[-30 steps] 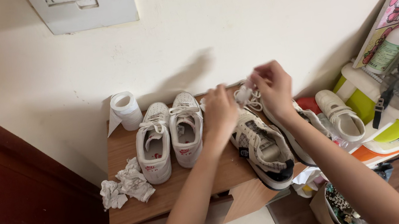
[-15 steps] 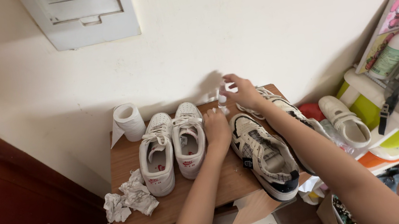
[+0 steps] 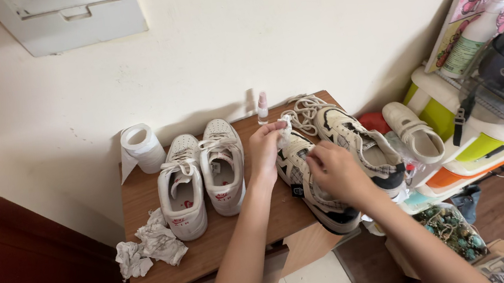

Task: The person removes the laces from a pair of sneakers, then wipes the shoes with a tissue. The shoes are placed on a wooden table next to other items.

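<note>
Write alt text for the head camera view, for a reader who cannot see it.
Two bare hands work on a plaid sneaker on a small wooden table: the left hand pinches a white wad at its toe, the right hand rests on its laces. A white sneaker pair, a tissue roll and crumpled tissues lie to the left.

wooden table (image 3: 274, 213) | sneakers (image 3: 203, 174), tissue roll (image 3: 140, 148), crumpled tissues (image 3: 146, 247) (perhaps used)

- I see the small table (image 3: 156, 203) in brown wood-look laminate, smooth and faintly shiny.
- At its left edge, the crumpled tissues (image 3: 149, 246) look like soft, rough paper.
- The white sneakers (image 3: 201, 174) look like matt leather with woven cloth laces.
- My left hand (image 3: 264, 153) pinches a soft white wipe (image 3: 284, 132).
- The checked sneaker (image 3: 309, 179) under my right hand (image 3: 334, 173) looks like cloth.
</note>
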